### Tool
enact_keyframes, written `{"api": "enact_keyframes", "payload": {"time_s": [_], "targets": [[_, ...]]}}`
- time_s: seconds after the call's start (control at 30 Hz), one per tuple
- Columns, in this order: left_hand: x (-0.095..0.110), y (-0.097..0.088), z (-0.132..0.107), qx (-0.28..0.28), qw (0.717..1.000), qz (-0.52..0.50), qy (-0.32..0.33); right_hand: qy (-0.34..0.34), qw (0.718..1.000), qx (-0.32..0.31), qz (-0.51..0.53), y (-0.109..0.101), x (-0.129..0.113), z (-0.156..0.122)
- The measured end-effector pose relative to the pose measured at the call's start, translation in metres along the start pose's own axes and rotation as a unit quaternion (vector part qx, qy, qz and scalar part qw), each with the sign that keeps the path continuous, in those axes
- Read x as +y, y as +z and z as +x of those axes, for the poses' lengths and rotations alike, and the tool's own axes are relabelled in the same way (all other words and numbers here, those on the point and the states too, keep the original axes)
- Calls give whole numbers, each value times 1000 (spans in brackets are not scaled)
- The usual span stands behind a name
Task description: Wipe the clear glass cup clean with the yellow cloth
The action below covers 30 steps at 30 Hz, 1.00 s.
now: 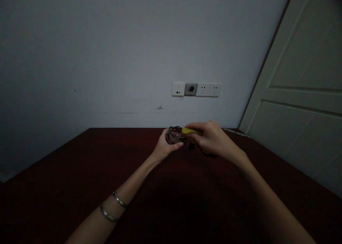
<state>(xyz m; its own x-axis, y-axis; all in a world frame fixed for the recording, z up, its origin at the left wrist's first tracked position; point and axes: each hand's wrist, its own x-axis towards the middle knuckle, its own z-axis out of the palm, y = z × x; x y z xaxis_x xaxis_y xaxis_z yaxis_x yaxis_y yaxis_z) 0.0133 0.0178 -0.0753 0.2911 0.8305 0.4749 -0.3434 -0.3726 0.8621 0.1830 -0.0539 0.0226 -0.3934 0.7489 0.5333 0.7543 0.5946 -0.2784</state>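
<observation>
Near the far edge of the dark red table, my left hand (166,145) is wrapped round a clear glass vessel (175,135), its thumb along the near side. The vessel's mouth is turned partly toward me; whether it is a cup or a bowl I cannot tell. My right hand (210,135) grips a soft-looking yellow-green piece (191,131), whose rounded end reaches the vessel's right rim. Its exact kind is unclear in the dim light. Below the right hand a dark shape shows, perhaps its shadow.
The dark red tabletop (128,165) runs up to a pale wall (120,51). White sockets (208,90) and a grey plate (190,89) are set in the wall. A panelled door (301,69) stands at the right. A thin patterned strip (236,132) lies at the table's far right.
</observation>
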Motion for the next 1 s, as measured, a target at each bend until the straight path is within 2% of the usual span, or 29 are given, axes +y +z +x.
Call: {"api": "enact_keyframes", "payload": {"time_s": [0.1, 0.23, 0.3, 0.4, 0.5, 0.67, 0.87, 1.0], "targets": [[0, 0, -1, -1, 1000, 0, -1, 9, 999, 20, 33, 0, 13, 3], [0, 1, -2, -21, 1000, -13, -15, 59, 988, 140, -25, -1, 29, 7], [0, 2, -3, -44, 998, -27, -22, 64, 983, 167, -44, 0, 34, 8], [2, 4, -3, -77, 996, -38, -21, 23, 993, 118, -8, 6, 35, 10], [4, 6, -3, -75, 997, -30, -15, -30, 997, 64, 26, 12, 34, 10], [4, 4, -1, 7, 1000, -5, 8, -73, 996, 42, 13, 16, 28, 8], [-3, 3, 3, 85, 996, 27, 30, -53, 996, 37, -64, 18, 10, 4], [-5, 7, 3, 107, 993, 37, 38, -41, 995, 24, -91, 18, 0, 2]]}}
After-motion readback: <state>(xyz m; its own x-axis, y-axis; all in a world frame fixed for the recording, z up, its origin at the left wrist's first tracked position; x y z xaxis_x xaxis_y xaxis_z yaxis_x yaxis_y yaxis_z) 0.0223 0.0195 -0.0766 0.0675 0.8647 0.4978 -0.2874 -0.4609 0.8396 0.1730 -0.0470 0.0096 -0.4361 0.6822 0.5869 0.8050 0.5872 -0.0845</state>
